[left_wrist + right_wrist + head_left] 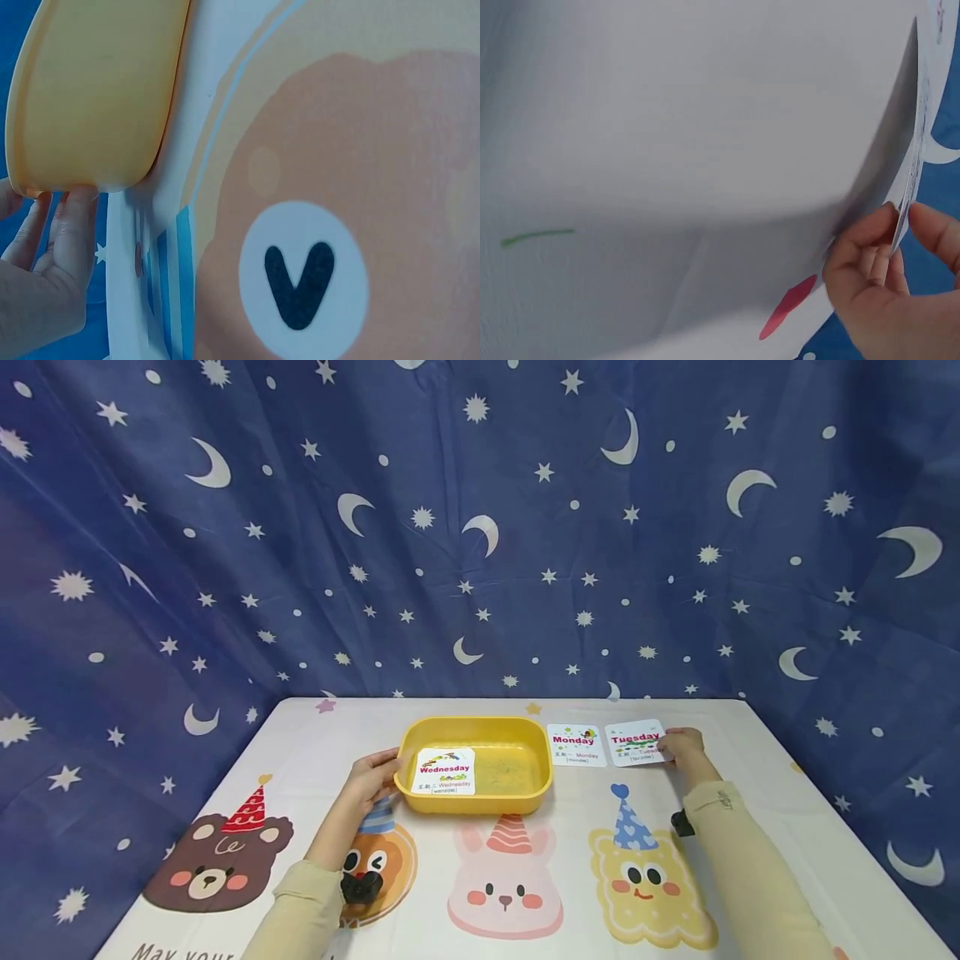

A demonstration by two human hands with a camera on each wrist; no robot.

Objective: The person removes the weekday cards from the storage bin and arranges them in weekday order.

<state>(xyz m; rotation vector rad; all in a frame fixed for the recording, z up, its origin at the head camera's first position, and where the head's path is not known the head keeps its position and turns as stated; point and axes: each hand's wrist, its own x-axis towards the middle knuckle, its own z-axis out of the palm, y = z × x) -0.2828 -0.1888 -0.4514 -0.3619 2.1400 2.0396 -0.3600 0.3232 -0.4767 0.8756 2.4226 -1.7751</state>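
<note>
A yellow plastic basket [513, 768] stands on the table with a Wednesday card [446, 772] face up in its left part. My left hand [371, 781] grips the basket's left end, thumb by the rim and fingers against the outer wall in the left wrist view. Right of the basket, a Monday card [576, 745] lies flat. Beside it is the Tuesday card [634, 743], whose right edge my right hand [686, 753] pinches between thumb and fingers. Seen edge-on in the right wrist view, the Tuesday card [909, 180] is tilted up off the tablecloth.
The white tablecloth [330, 743] carries printed cartoon figures, among them a brown bear [213, 868] and a pink rabbit [506, 893]. Behind the table hangs a blue curtain [420, 610] with moons and stars. A black wrist device [362, 887] sits at my left wrist.
</note>
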